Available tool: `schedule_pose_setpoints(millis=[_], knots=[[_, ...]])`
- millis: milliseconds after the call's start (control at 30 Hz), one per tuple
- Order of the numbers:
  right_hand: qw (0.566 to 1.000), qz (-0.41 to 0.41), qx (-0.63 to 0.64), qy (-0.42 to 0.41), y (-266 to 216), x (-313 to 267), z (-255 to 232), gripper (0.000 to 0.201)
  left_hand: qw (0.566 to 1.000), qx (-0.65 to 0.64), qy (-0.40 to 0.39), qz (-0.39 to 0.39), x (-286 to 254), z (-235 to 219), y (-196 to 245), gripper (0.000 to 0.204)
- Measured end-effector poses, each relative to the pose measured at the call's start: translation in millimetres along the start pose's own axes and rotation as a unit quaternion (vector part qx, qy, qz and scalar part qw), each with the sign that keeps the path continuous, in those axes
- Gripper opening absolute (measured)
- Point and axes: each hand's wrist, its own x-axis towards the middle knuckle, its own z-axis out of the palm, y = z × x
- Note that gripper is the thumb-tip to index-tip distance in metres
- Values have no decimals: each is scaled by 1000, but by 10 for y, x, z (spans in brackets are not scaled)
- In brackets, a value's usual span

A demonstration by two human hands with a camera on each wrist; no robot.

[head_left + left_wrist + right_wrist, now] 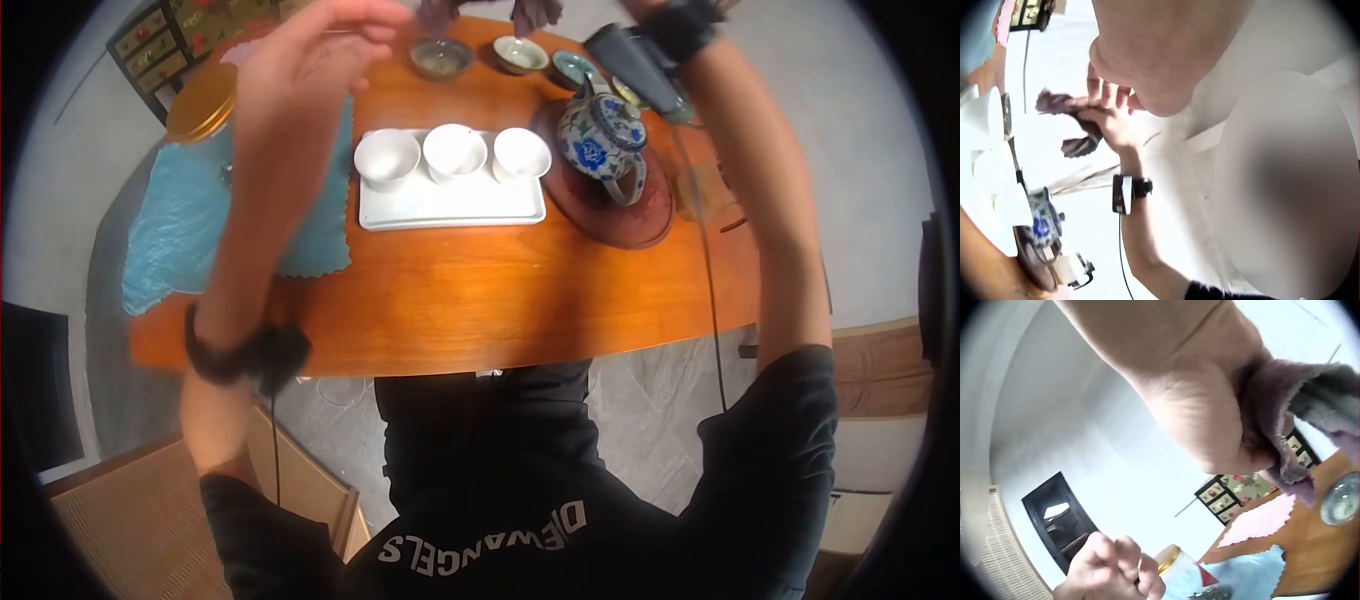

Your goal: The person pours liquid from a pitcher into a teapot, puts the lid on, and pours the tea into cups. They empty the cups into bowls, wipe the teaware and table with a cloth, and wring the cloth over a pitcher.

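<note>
A dark purple cloth (pixel 1082 147) hangs in folds from my right hand (pixel 1200 415), which grips it up in the air above the table's far side. In the head view only the cloth's lower ends (pixel 537 12) show at the top edge, and the right hand is out of frame. My left hand (pixel 315 55) is raised to the left of the cloth, fingers loosely bent and holding nothing. Below them, three white cups (pixel 455 152) stand in a row on a white rectangular tray (pixel 450 210).
A blue-and-white floral teapot (pixel 600 140) stands on a round reddish-brown board (pixel 640 225) right of the tray. Several small bowls (pixel 442 60) line the far edge. On the left lie a light blue cloth (pixel 165 240) and a gold-lidded jar (pixel 200 105).
</note>
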Motion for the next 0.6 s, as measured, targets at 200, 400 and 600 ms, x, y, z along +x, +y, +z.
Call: schedule_pose_setpoints(millis=[200, 400, 600], knots=[[973, 229, -22, 29, 409, 386, 827, 20, 996, -52, -29, -69, 483, 82, -607, 31], [965, 258, -49, 20, 447, 441, 1040, 18, 992, 5, -48, -116, 320, -32, -645, 33], [964, 262, -20, 33, 749, 548, 1084, 19, 991, 16, -57, -118, 391, 69, -701, 32]])
